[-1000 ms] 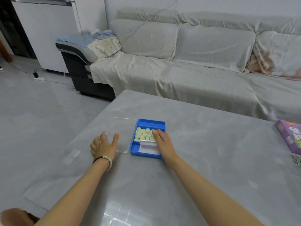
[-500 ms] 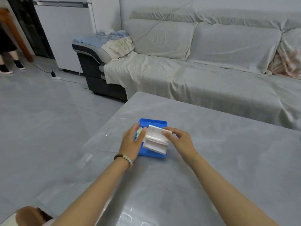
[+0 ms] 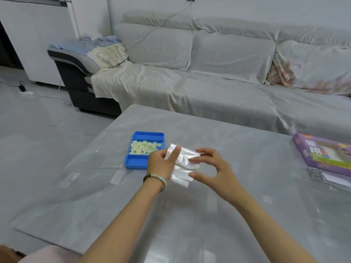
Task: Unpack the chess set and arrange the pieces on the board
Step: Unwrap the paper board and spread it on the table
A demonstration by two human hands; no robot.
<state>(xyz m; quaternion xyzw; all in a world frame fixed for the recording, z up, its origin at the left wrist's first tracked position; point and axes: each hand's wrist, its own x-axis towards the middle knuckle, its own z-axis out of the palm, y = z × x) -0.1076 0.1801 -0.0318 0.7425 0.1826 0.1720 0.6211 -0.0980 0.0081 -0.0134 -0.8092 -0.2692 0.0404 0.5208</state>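
left hand (image 3: 161, 164) and right hand (image 3: 218, 170) pinch the sheet (image 3: 185, 158), now off tray (image 3: 137, 162).

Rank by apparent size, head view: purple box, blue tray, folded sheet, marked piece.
1. purple box (cropped)
2. blue tray and folded sheet: look alike, sheet nearer, so unranked
3. marked piece

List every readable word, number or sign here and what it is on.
"象棋": large white characters on the purple box.
Smaller print on that box: too small to read.
Dark mark on one disc in the blue tray: too blurred to read.
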